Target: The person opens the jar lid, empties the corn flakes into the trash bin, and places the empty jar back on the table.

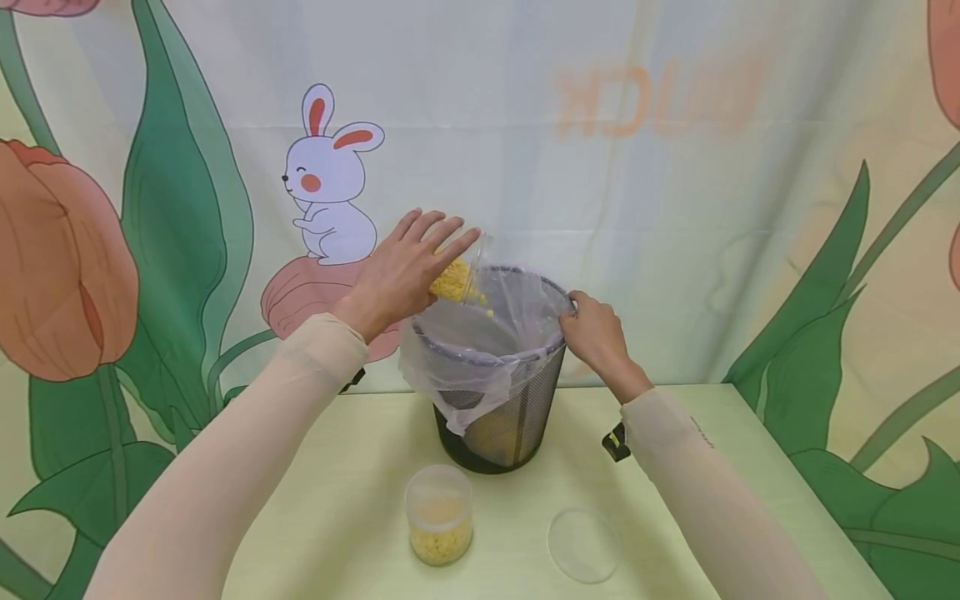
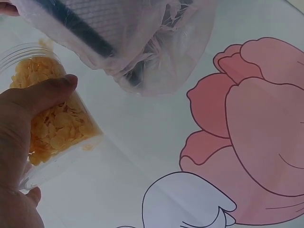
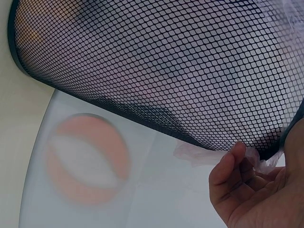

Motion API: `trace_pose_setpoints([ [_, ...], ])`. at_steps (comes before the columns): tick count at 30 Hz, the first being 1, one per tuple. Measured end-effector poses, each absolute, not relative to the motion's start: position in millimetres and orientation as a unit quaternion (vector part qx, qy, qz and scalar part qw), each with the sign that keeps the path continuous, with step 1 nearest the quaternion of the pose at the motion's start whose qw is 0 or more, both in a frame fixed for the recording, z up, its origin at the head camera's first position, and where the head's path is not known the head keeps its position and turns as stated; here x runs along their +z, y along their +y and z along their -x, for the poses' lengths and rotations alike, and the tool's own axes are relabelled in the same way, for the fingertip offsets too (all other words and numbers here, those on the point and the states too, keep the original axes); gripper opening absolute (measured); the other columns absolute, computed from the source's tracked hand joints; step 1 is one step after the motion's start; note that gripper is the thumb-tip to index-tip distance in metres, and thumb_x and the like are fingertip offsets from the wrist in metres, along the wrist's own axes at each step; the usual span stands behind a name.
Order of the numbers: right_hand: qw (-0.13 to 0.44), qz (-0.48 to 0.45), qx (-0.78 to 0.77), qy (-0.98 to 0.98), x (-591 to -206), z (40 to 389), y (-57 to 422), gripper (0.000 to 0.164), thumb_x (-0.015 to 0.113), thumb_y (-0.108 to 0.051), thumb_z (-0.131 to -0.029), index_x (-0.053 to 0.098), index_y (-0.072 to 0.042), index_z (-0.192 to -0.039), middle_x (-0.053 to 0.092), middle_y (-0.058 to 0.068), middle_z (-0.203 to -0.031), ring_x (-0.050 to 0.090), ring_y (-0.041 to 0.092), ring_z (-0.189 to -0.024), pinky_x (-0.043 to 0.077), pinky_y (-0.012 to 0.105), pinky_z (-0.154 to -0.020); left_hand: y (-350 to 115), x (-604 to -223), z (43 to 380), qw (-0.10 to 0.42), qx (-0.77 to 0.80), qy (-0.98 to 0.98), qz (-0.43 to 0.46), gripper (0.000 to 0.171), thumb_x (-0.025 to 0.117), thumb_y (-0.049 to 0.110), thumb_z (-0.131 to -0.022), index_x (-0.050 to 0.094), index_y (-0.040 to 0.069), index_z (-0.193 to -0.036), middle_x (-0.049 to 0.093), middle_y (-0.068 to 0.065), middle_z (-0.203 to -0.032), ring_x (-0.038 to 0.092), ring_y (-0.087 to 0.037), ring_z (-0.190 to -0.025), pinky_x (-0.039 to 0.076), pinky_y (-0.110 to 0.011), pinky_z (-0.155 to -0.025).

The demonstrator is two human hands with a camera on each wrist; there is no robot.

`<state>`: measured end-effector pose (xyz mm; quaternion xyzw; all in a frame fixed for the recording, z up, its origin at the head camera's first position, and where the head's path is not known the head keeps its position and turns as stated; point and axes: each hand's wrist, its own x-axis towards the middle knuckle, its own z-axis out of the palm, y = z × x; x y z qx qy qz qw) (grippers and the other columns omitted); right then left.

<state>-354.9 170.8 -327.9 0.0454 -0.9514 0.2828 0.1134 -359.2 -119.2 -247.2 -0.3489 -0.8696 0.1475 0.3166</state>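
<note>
My left hand [image 1: 396, 271] grips a clear jar [image 1: 471, 279] of yellow flakes [image 2: 57, 128], tipped sideways with its mouth over the bin. A few yellow bits [image 1: 490, 312] hang in the air just below the mouth. The black mesh bin [image 1: 542, 400] stands upright on the table, lined with a translucent plastic bag [image 1: 468, 387] folded over its rim. At the rim's right side my right hand [image 1: 600, 335] holds on, fingers curled over the edge and bag. Through the lower mesh [image 3: 142, 52] something yellowish shows in the right wrist view.
In front of the bin, a second clear jar [image 1: 439, 529] of yellow flakes stands on the pale green table [image 1: 337, 500]. A round clear lid [image 1: 584, 546] lies to its right. Close behind the bin hangs a printed curtain [image 1: 480, 108] with a rabbit and tulips.
</note>
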Motion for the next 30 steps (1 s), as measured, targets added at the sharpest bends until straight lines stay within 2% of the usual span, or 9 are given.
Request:
trace_pose_setpoints([
  [11, 0.118, -0.047, 0.284, -0.950, -328.6, 354.5, 170.5, 0.053, 0.039, -0.022, -0.095, 0.047, -0.002, -0.143, 0.059, 0.022, -0.134, 0.064, 0.040, -0.109, 0.051, 0.052, -0.090, -119.6, -245.6, 358.9, 0.312, 0.160, -0.869, 0.350, 0.105, 0.085, 0.026, -0.071, 0.024, 0.020, -0.156, 0.038, -0.011, -0.154, 0.034, -0.034, -0.141, 0.022, -0.050, -0.122],
  [15, 0.116, -0.048, 0.281, -0.951, -327.6, 353.4, 170.4, 0.053, 0.038, -0.021, -0.095, 0.046, -0.002, -0.144, 0.062, 0.023, -0.130, 0.064, 0.036, -0.093, 0.051, 0.048, -0.081, -120.0, -244.8, 358.7, 0.310, 0.165, -0.868, 0.351, 0.105, 0.085, 0.026, -0.071, 0.023, 0.019, -0.156, 0.037, -0.011, -0.154, 0.033, -0.034, -0.141, 0.022, -0.050, -0.122],
  [18, 0.114, -0.049, 0.280, -0.952, -326.9, 353.2, 170.8, 0.053, 0.038, -0.021, -0.096, 0.045, -0.002, -0.144, 0.063, 0.023, -0.128, 0.058, 0.031, -0.082, 0.048, 0.044, -0.075, -119.8, -244.3, 358.9, 0.310, 0.166, -0.868, 0.352, 0.105, 0.085, 0.025, -0.071, 0.023, 0.019, -0.156, 0.037, -0.011, -0.154, 0.034, -0.034, -0.141, 0.022, -0.050, -0.122],
  [22, 0.115, -0.049, 0.280, -0.952, -326.9, 353.5, 171.1, 0.053, 0.038, -0.020, -0.096, 0.046, -0.002, -0.144, 0.061, 0.024, -0.130, 0.059, 0.032, -0.085, 0.048, 0.045, -0.077, -120.0, -244.0, 359.0, 0.305, 0.168, -0.869, 0.351, 0.103, 0.084, 0.024, -0.072, 0.024, 0.019, -0.156, 0.037, -0.011, -0.154, 0.033, -0.035, -0.141, 0.022, -0.050, -0.122],
  [27, 0.117, -0.048, 0.282, -0.951, -326.8, 353.1, 170.9, 0.052, 0.038, -0.020, -0.096, 0.047, -0.002, -0.143, 0.060, 0.023, -0.133, 0.063, 0.037, -0.098, 0.051, 0.050, -0.084, -120.4, -244.6, 359.4, 0.298, 0.171, -0.871, 0.351, 0.102, 0.083, 0.022, -0.073, 0.024, 0.019, -0.156, 0.036, -0.011, -0.154, 0.032, -0.035, -0.142, 0.021, -0.050, -0.122],
  [30, 0.118, -0.048, 0.282, -0.951, -326.7, 352.5, 170.8, 0.052, 0.039, -0.020, -0.095, 0.047, -0.002, -0.143, 0.060, 0.023, -0.132, 0.063, 0.036, -0.097, 0.051, 0.050, -0.085, -120.8, -245.1, 359.4, 0.296, 0.174, -0.871, 0.351, 0.101, 0.083, 0.022, -0.073, 0.024, 0.020, -0.155, 0.036, -0.011, -0.154, 0.032, -0.035, -0.142, 0.021, -0.050, -0.122],
])
